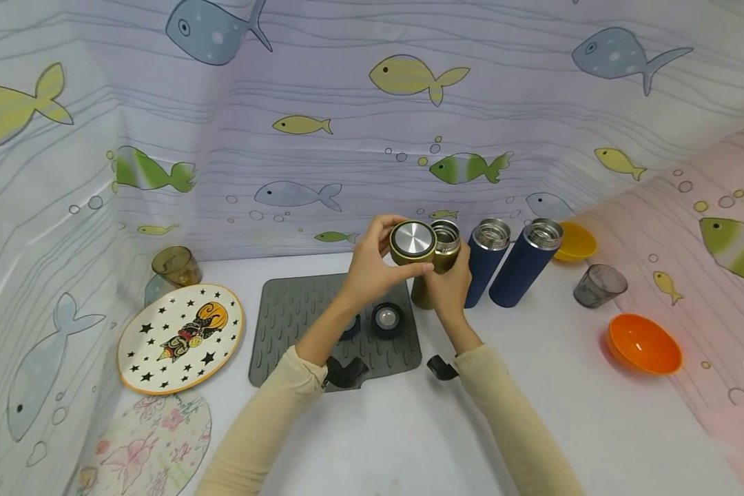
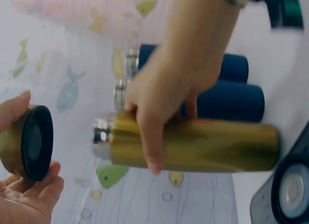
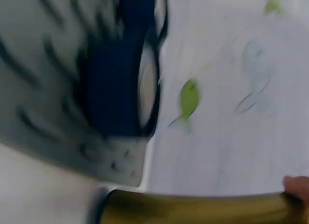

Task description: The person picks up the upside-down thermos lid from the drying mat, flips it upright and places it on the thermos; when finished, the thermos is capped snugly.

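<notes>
My left hand (image 1: 369,269) grips a gold bottle lid (image 1: 412,239) with a brushed silver top, thumb and fingers on its sides. In the left wrist view the dark underside of the lid (image 2: 38,144) faces the bottle, with a gap between them. My right hand (image 1: 451,284) is wrapped around the upper body of a gold thermos bottle (image 2: 217,144), whose steel mouth is uncovered. The bottle stands beside the grey drying mat (image 1: 297,303). Next to it are two lidless navy thermos bottles (image 1: 486,258), (image 1: 525,265).
On the mat sit two navy lids (image 3: 118,86), (image 1: 350,328) with their undersides up. At left are a star-patterned plate (image 1: 161,324), a brown cup (image 1: 177,266) and a floral mat (image 1: 155,441). At right are a grey cup (image 1: 598,285), an orange bowl (image 1: 645,344) and a yellow bowl (image 1: 575,241).
</notes>
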Demonstrator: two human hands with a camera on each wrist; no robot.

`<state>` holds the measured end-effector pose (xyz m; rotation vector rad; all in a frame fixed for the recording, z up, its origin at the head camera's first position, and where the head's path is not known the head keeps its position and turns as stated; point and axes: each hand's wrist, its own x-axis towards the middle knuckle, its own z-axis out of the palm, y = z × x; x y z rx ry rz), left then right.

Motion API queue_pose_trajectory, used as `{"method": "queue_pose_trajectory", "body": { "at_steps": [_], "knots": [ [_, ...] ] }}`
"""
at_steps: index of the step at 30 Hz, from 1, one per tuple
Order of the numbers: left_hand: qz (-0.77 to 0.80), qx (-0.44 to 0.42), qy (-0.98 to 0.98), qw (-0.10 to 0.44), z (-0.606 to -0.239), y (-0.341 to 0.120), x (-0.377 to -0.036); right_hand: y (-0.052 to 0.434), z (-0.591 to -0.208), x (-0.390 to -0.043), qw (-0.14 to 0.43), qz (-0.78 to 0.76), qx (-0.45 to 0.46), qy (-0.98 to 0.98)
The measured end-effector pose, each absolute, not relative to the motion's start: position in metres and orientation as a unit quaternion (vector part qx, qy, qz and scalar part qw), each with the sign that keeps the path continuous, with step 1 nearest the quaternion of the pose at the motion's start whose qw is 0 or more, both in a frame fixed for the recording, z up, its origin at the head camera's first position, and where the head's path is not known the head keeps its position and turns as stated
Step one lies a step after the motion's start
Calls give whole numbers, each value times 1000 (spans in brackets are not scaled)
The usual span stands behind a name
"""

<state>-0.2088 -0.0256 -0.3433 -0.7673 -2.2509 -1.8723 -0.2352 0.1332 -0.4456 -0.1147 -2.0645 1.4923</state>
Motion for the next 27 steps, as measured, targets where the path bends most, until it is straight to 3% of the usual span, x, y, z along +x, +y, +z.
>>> {"method": "queue_pose_trajectory", "body": {
  "at_steps": [5, 9, 19, 25, 27],
  "knots": [
    [-620, -274, -734, 41, -350, -5, -197, 140, -442, -179, 316, 551, -26, -772],
    [-614, -281, -737, 15, -362, 15, -192, 145, -449, -155, 312, 547, -34, -776],
    [-572, -307, -761, 4, -388, 41, -201, 150, -459, -148, 315, 543, -36, -778],
    [-609, -357, -699, -112, -391, 34, -216, 152, -456, -149, 297, 566, -28, -768],
    [-613, -347, -699, -122, -392, 37, -219, 153, -455, -149, 293, 570, -31, -767]
  ]
}}
